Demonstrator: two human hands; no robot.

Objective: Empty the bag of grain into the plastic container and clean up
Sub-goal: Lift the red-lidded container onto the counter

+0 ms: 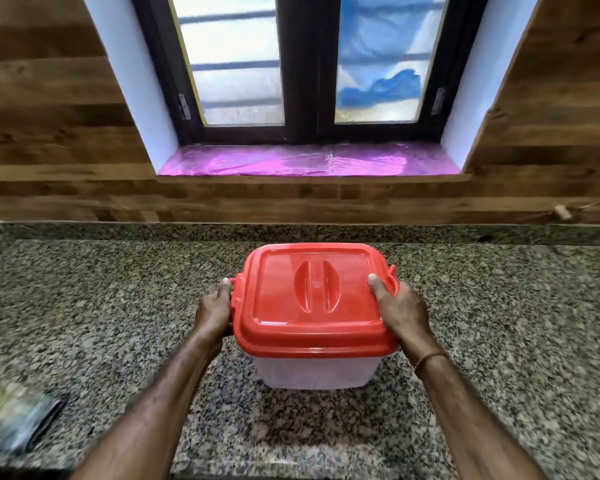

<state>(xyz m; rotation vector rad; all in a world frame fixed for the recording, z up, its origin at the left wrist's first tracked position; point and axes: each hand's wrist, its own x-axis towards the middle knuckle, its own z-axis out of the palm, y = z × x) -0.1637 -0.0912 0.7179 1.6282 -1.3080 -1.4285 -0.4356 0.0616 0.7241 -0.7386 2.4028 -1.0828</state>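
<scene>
A clear plastic container (pixel 314 372) with a red lid (pixel 312 299) stands on the granite counter in the middle of the view. The lid sits closed on top. My left hand (pixel 213 311) grips the container's left side at the lid's rim. My right hand (pixel 399 311) holds the right side, thumb resting on top of the lid near its clasp. A flat, shiny bag (pixel 14 417) lies at the counter's near left edge, blurred; its contents are not visible.
The speckled granite counter (pixel 499 323) runs the full width and ends at a wood-panelled wall (pixel 49 133). A dark-framed window (pixel 302 64) with a pink-lined sill (pixel 309 161) is straight ahead above the counter.
</scene>
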